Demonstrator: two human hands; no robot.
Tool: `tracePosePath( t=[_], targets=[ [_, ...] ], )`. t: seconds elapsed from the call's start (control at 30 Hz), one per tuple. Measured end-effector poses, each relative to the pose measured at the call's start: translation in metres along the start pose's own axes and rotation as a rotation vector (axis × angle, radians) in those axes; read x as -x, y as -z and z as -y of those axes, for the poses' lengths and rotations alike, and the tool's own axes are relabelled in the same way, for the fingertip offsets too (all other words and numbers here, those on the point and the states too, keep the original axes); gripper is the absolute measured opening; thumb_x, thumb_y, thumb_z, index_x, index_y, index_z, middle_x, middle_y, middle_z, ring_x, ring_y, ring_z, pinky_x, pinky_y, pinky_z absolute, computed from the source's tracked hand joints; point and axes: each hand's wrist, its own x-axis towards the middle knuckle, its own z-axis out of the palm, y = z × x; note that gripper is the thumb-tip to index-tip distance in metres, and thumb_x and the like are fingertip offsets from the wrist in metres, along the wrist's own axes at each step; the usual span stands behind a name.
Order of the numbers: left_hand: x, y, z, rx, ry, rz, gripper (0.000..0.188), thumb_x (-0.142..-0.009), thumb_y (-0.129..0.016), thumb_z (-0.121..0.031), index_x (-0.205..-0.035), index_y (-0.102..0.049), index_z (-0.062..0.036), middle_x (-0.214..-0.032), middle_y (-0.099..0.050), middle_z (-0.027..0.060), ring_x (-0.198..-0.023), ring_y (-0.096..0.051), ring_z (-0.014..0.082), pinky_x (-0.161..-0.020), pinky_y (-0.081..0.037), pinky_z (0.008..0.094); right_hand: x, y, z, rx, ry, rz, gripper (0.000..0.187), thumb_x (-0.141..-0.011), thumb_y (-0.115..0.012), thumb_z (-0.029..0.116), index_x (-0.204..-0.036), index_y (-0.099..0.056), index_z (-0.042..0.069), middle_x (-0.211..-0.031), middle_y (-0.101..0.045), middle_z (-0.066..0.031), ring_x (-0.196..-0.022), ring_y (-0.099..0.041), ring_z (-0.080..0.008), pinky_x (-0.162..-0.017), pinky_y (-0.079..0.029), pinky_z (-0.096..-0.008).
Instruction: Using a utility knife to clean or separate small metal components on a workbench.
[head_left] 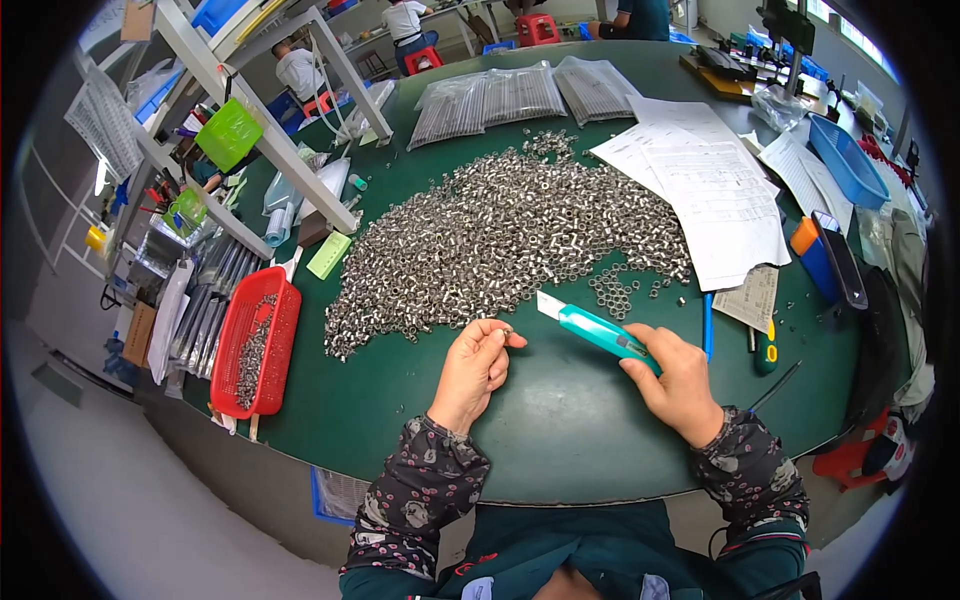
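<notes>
My right hand (677, 380) is wrapped round the handle of a teal utility knife (605, 332), its blade out and pointing up and left. Thumb and forefinger of my left hand (473, 368) are pinched together on a small metal ring (508, 333), mostly covered by the fingertips. The knife blade is apart from the left hand, up and to its right. Just beyond both hands spreads a wide pile of small shiny metal rings (500, 225) on the green table (560, 430). A few loose rings (612, 292) lie at its near right edge.
A red basket (285, 345) with some rings stands left. Bagged metal rods (485, 105) lie behind the pile. On the right are papers (715, 200), a blue pen (708, 325), a phone (842, 265) and a blue tray (848, 165). A shelf frame (265, 150) rises at left.
</notes>
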Motion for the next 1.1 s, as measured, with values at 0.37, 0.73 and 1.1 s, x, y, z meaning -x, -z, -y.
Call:
tracePosePath(
  t=[0.37, 0.73, 1.1],
  targets=[
    [-0.0018, 0.0037, -0.0014, 0.043, -0.034, 0.045, 0.018, -0.085, -0.046, -0.003, -0.103, -0.048, -0.0024, -0.084, -0.052, 0.0050, -0.049, -0.034, 0.0019, -0.037, -0.026, 0.0134, 0.0018, -0.0041, -0.0040, -0.124, -0.040, 0.157, 0.027, -0.074, -0.060, 0.020, -0.096, -0.056, 0.006, -0.072, -0.056, -0.0123, -0.062, -0.055, -0.0304, -0.054, -0.043, -0.0367],
    [-0.0011, 0.0004, -0.0017, -0.035, -0.041, 0.040, 0.012, -0.082, -0.050, -0.001, -0.094, -0.050, -0.0014, -0.080, -0.054, 0.0026, -0.048, -0.036, 0.0010, -0.037, -0.027, 0.0138, -0.0014, -0.0007, -0.0019, -0.230, -0.128, 0.295, 0.026, -0.074, -0.059, 0.021, -0.095, -0.057, 0.006, -0.081, -0.059, -0.0149, -0.071, -0.057, -0.0312, -0.063, -0.044, -0.0370],
    [0.0004, -0.0019, 0.0021, -0.243, -0.158, -0.006, 0.012, -0.081, -0.054, -0.004, -0.093, -0.053, -0.0035, -0.070, -0.049, -0.0022, -0.047, -0.035, 0.0005, -0.039, -0.025, 0.0140, -0.0006, -0.0022, -0.0086, -0.300, -0.178, 0.348, 0.026, -0.074, -0.059, 0.022, -0.094, -0.058, 0.005, -0.079, -0.059, -0.0150, -0.071, -0.057, -0.0310, -0.061, -0.044, -0.0369]
  ],
)
